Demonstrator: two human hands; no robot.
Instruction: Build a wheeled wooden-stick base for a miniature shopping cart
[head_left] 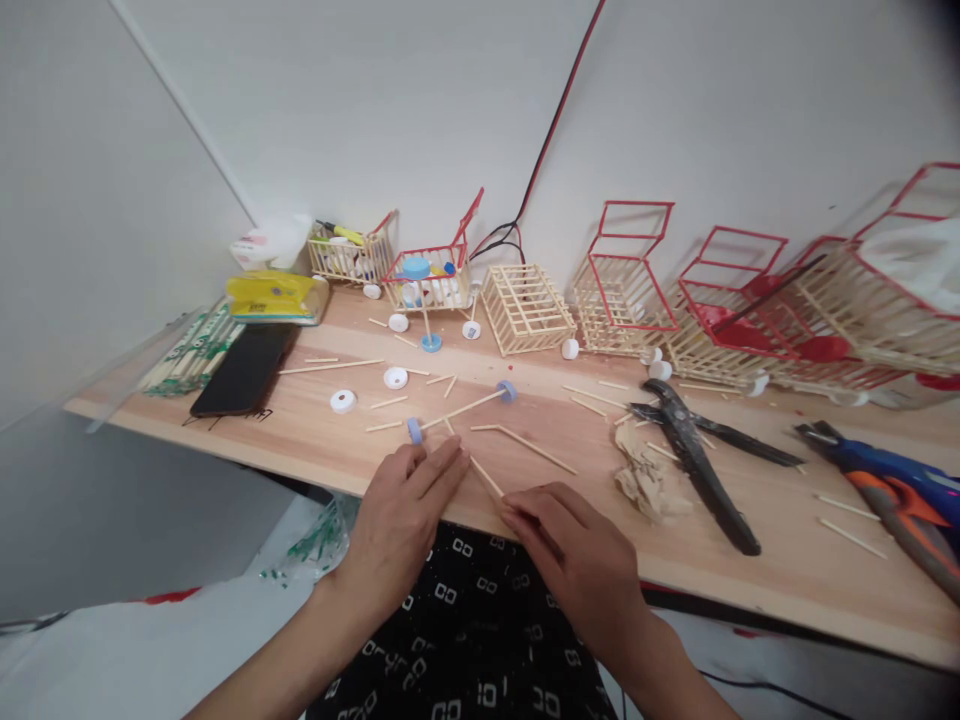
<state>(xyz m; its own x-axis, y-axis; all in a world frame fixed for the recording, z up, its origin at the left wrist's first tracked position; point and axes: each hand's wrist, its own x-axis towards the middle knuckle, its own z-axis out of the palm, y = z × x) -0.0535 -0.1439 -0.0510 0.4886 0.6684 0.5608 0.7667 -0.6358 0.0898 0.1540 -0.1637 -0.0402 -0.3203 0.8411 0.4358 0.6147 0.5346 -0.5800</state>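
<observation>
Thin wooden stick (486, 476): lies slantwise at the near edge of the bench, bridging the two hands. Right hand (581, 550) pinches its near end between thumb and fingers. Left hand (401, 510) lies palm down, fingers stretched out together, tips on the stick farther along; cannot tell whether the thumb grips too.

Surroundings, by descending size. Wooden tabletop (536, 410), running along a pale wall. Along the back, a row of stick-built carts, several with red handles: largest cart (885, 290) at far right; plain lattice basket (529, 308) mid-row; second cart from left (427, 282) filled with bottle caps. Right of the right hand, black pliers (701, 480), jaws pointing away from the person; beyond them, a blue-and-orange tool (892, 480), cut by the frame. Black phone (244, 372) at left, beside a green-and-white bundle of wrapped sticks (184, 352) and a yellow packet (274, 297). Crumpled brown paper (645, 475) between right hand and pliers.

Closest obstruction: axle (465, 408) with a blue cap at each end, crossing just at the stick's far tip; contact unclear. Bent stick (536, 451) just beyond the right hand. Smallest: white caps (343, 401) and short offcuts (388, 403), scattered beyond the left hand.
</observation>
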